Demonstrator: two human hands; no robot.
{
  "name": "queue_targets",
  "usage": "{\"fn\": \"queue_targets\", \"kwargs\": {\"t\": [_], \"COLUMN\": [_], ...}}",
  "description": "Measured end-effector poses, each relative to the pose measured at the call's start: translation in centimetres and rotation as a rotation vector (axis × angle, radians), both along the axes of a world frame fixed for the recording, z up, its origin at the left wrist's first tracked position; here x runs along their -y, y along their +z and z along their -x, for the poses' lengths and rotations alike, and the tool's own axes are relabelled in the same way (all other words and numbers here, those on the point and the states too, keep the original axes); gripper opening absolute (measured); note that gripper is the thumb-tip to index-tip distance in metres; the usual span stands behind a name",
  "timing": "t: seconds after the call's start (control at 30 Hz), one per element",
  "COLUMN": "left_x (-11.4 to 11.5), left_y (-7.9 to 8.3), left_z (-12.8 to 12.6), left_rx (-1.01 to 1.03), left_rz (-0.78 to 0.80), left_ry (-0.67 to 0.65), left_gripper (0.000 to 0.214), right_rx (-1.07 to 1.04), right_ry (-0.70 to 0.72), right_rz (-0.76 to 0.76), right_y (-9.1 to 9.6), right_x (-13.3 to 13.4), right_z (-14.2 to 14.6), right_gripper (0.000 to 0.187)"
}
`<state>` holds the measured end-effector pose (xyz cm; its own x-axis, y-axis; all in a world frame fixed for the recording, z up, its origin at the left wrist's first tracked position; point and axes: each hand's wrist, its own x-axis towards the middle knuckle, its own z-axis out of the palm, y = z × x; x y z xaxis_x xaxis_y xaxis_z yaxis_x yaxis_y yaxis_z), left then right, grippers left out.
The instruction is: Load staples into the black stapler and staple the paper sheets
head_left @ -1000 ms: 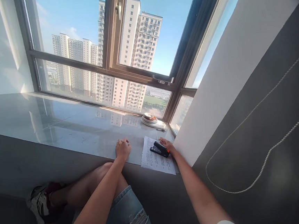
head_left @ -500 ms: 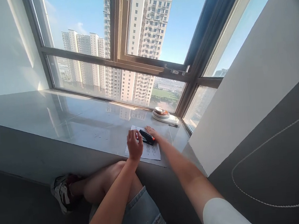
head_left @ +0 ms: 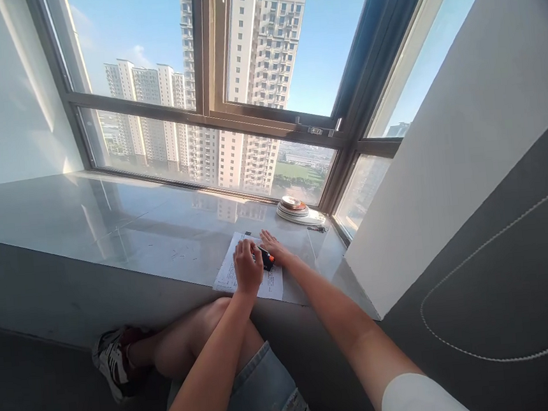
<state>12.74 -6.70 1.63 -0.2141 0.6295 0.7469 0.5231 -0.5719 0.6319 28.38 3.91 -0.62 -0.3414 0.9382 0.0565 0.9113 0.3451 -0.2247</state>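
A black stapler (head_left: 266, 260) with an orange tip lies across printed paper sheets (head_left: 272, 287) on the window sill. My left hand (head_left: 247, 262) has its fingers curled at the stapler's left end, which they partly hide. Stretched flat over the far right part of the sheets is my right hand (head_left: 274, 246), fingers extended, its wrist close to the stapler's orange tip. Small thin bits like loose staples (head_left: 177, 256) are scattered on the sill left of the paper.
A white coiled cable roll (head_left: 296, 210) sits against the window in the right corner of the sill (head_left: 147, 236). A beaded cord (head_left: 425, 320) hangs at the right by the wall. My bent leg (head_left: 203, 330) is below the sill's front edge.
The stapler has turned and its two parts look closer together. My left hand has closed in over its end. The paper has shifted left and shows more of its left side.
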Motion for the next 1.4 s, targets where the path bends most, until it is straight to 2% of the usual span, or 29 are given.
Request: {"fn": "queue_targets", "kwargs": {"t": [0.17, 0.23, 0.4, 0.5, 0.57, 0.7, 0.8, 0.87, 1.0, 1.2, 1.33, 1.4], "left_x": [-0.4, -0.7, -1.3, -1.2, -1.0, -0.7, -1.0, -1.4, -2.2, -2.7, -2.8, -2.7], "left_y": [-0.9, -1.5, -2.6, -2.8, -2.8, -2.7, -3.0, -3.3, -4.0, -3.9, -3.5, -3.2], "left_z": [0.2, 0.2, -0.1, -0.3, -0.4, -0.5, -0.5, -0.4, -0.3, 0.0, 0.4, 0.5], "left_rx": [-0.182, -0.299, -0.551, -0.652, -0.695, -0.731, -0.728, -0.725, -0.708, -0.634, -0.566, -0.480], "left_rz": [0.172, 0.269, 0.361, 0.402, 0.410, 0.402, 0.407, 0.414, 0.420, 0.417, 0.379, 0.316], "left_ry": [0.034, -0.002, -0.292, -0.323, -0.300, -0.274, -0.307, -0.328, -0.357, -0.426, -0.482, -0.451], "left_gripper": [0.013, 0.014, 0.025, 0.028, 0.032, 0.035, 0.037, 0.037, 0.036, 0.040, 0.029, 0.029], "right_rx": [0.028, 0.006, -0.080, -0.165, -0.246, -0.321, -0.216, -0.146, -0.072, -0.029, -0.067, -0.080], "right_ry": [-0.046, -0.101, -0.284, -0.404, -0.388, -0.156, -0.202, -0.261, -0.347, -0.573, -0.573, -0.560], "right_rz": [0.002, -0.025, -0.163, -0.286, -0.327, -0.284, -0.230, -0.195, -0.157, -0.077, -0.044, -0.026], "right_y": [-0.4, -0.4, 0.4, 0.9, 0.8, 0.1, -0.3, -0.6, -0.9, -0.6, -0.4, -0.2], "right_x": [2.5, 3.2, 4.8, 6.6, 8.5, 13.3, 16.5, 17.9, 18.4, 17.8, 17.8, 17.9], "right_z": [-6.3, -8.1, -9.8, -10.0, -10.2, -10.4, -11.0, -11.7, -12.4, -11.6, -11.7, -11.7], "right_gripper": [0.058, 0.055, 0.044, 0.044, 0.050, 0.052, 0.064, 0.059, 0.052, 0.060, 0.062, 0.063]}}
